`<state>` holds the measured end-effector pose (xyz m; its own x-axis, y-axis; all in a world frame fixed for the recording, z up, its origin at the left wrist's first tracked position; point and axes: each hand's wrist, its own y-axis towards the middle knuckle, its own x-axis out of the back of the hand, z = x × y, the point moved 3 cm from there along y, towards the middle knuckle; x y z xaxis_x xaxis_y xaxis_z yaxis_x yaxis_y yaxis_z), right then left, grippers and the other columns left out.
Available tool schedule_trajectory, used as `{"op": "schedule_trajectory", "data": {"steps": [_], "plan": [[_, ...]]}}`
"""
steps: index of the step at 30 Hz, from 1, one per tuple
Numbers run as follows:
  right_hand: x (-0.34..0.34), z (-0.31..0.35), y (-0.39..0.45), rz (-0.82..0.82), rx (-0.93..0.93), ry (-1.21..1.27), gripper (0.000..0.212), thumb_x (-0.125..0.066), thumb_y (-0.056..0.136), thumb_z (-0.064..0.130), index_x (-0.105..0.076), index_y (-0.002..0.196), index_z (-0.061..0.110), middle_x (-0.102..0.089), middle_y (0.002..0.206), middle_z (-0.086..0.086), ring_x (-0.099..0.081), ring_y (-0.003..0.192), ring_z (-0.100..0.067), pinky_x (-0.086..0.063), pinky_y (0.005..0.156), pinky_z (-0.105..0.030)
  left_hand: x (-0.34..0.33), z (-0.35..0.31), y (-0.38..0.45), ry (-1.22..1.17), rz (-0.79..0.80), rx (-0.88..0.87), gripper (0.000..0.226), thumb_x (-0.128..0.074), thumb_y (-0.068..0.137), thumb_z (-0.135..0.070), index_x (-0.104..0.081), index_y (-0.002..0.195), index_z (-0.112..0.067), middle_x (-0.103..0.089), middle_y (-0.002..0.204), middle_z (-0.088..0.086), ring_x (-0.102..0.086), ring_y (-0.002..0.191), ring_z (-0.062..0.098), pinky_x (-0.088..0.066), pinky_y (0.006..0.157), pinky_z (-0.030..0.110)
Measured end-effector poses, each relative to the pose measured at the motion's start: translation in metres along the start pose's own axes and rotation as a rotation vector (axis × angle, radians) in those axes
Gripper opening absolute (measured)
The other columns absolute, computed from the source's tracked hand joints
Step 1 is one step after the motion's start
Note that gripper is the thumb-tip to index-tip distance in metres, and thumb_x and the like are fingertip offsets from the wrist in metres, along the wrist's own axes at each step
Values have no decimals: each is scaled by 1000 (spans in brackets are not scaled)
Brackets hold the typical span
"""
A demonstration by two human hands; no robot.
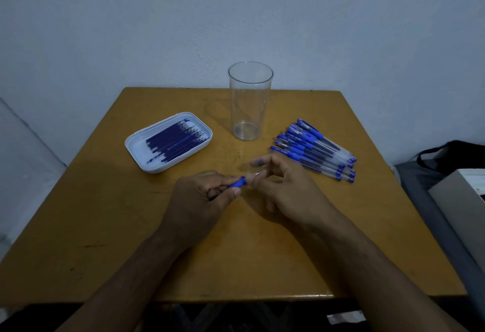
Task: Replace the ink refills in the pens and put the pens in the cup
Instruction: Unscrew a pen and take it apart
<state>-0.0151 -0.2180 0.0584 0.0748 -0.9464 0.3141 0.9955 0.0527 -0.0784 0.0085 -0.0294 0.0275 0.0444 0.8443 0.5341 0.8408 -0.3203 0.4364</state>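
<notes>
Two hands meet over the middle of the table (105, 239), nearest to the viewer, with one pen (237, 183) between them. The left hand (202, 200), coming in from about seven o'clock, has its fingers curled round the blue grip end, thumb pressed on top, probably to keep that half from turning. The right hand (286, 189), reaching in from five o'clock, pinches the clear end of the pen with thumb and fingertips; its forefinger lifts away toward twelve o'clock and looks blurred. Held end against end like this, the pen is most likely being twisted apart or screwed back together, though which of the two I cannot tell, and no refill shows between the hands.

Farther out, at ten o'clock from the hands, a white tray (136, 147) holds a row of dark refills (173, 140) laid side by side, within easy reach of the left hand. At two o'clock, just beyond the right hand, a pile of capped blue pens (315, 147) lies fanned on the wood, on the side of the hand that would pick them.

Farthest, at twelve o'clock near the back edge, stands a tall clear cup (249, 100), upright with nothing in it, so by my reckoning no pen has been finished yet
</notes>
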Motion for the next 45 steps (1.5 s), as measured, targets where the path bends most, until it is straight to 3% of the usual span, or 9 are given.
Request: {"op": "schedule_trajectory", "data": {"steps": [4,6,8,13,17,20,31,36,45], "plan": [[1,-2,-1,-45,-12,-22,26,-62,99,33,-69,94,9,-69,82,-7,-51,51,-5,-43,48,-18,1,0,0,-7,-2,14,29,-78,88,-17,-77,117,-21,-63,70,-15,-59,65,10,-40,60,11],[3,2,-2,11,16,13,8,-62,100,15,-69,104,14,-68,87,-3,-53,54,-8,-44,50,-19,1,-1,0,-9,3,21,28,-78,88,-17,-77,116,-21,-62,71,-19,-59,65,8,-39,60,10],[4,2,-1,69,22,57,34,-62,95,-1,-64,121,21,-69,101,-3,-55,56,-13,-45,52,-22,1,-2,0,-9,1,26,28,-78,88,-17,-77,115,-23,-61,71,-21,-59,65,7,-39,59,10],[2,1,-1,-25,35,-60,14,-66,97,31,-70,98,18,-68,91,-13,-52,54,-11,-42,49,-22,2,-2,0,9,8,4,27,-78,89,-20,-77,116,-22,-62,69,-14,-59,64,15,-42,57,17],[1,3,-2,19,38,5,6,-65,98,17,-70,101,16,-65,90,-9,-51,56,-15,-44,49,-21,2,-2,0,-3,-1,20,27,-79,88,-18,-78,115,-20,-63,70,-14,-60,65,14,-42,58,14],[3,3,-1,27,5,15,19,-68,96,18,-67,115,22,-67,95,-4,-53,53,-6,-44,50,-17,2,-3,-1,-10,2,27,28,-78,88,-17,-77,116,-21,-63,70,-14,-60,66,11,-41,60,12],[9,2,1,-178,42,20,6,-65,98,19,-70,95,17,-66,81,-6,-54,54,-8,-44,50,-19,4,0,0,-35,-28,124,26,-75,90,-21,-76,116,-22,-69,79,-11,-61,70,10,-43,62,11],[10,0,2,-247,81,-371,3,-68,95,29,-69,93,30,-64,90,15,-57,82,3,-39,66,-14,8,3,1,-188,-174,283,21,-71,93,-21,-70,113,-28,-73,81,-6,-63,63,-2,-48,58,11],[-13,-4,1,-57,146,-830,20,-59,100,36,-68,114,26,-50,105,8,-49,92,-5,-47,79,-23,9,4,1,-189,-195,295,24,-69,95,-20,-68,117,-27,-74,83,-4,-64,63,1,-50,61,13]]}}
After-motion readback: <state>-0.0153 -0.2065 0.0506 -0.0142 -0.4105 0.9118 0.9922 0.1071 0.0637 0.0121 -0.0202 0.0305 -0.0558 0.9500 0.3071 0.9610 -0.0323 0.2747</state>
